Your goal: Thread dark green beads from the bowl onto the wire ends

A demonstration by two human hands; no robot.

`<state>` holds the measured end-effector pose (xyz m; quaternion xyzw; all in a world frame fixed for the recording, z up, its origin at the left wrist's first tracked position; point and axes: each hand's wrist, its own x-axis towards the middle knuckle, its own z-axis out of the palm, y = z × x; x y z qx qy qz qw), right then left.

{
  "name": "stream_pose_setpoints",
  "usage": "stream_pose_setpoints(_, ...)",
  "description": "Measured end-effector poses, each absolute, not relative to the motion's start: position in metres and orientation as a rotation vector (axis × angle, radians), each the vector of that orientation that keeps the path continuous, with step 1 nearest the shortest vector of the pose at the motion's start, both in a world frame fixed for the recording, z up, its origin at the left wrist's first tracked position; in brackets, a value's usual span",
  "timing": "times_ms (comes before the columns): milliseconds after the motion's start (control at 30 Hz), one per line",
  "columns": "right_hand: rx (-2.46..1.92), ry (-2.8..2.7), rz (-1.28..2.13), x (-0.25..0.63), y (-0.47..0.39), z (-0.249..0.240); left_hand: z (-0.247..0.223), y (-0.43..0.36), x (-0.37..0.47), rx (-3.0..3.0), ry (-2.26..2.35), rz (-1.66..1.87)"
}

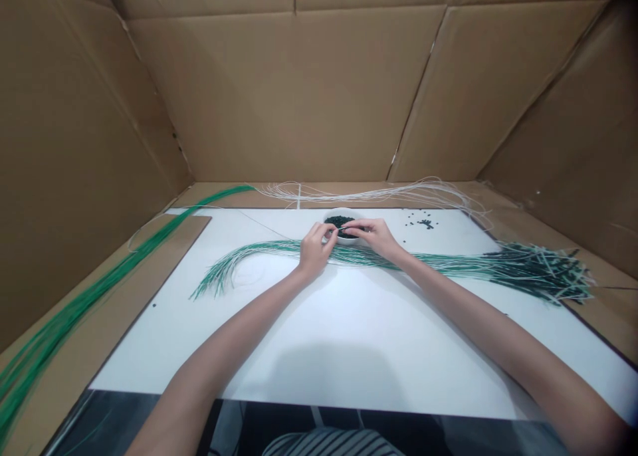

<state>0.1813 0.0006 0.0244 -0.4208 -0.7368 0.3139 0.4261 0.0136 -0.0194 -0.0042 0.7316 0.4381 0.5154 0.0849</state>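
Observation:
Over a white bowl (347, 240) of small dark green pieces (340, 221), my two hands meet. My left hand (318, 245) pinches a thin strand, which trails off to the upper left. My right hand (375, 236) is closed at the fingertips on something too small to make out, close to the left fingertips. Below the bowl and partly under my hands and forearm lies a long bundle of green and white strands (448, 264). Its right end is thick with dark green tips.
A bright green bundle of strands (134, 264) runs down the left side. White strands (389, 193) lie along the back. Several loose dark pieces (426, 224) are scattered right of the bowl on the white board (319, 336). Cardboard walls (299, 97) enclose the back and sides.

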Motion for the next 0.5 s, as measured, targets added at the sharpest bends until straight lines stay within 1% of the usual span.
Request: stream_pose_setpoints(500, -1.062, -1.859, 0.718, 0.1815, -0.0003, 0.0246, -0.0061, -0.0187, 0.0132, 2.205, 1.314, 1.547)
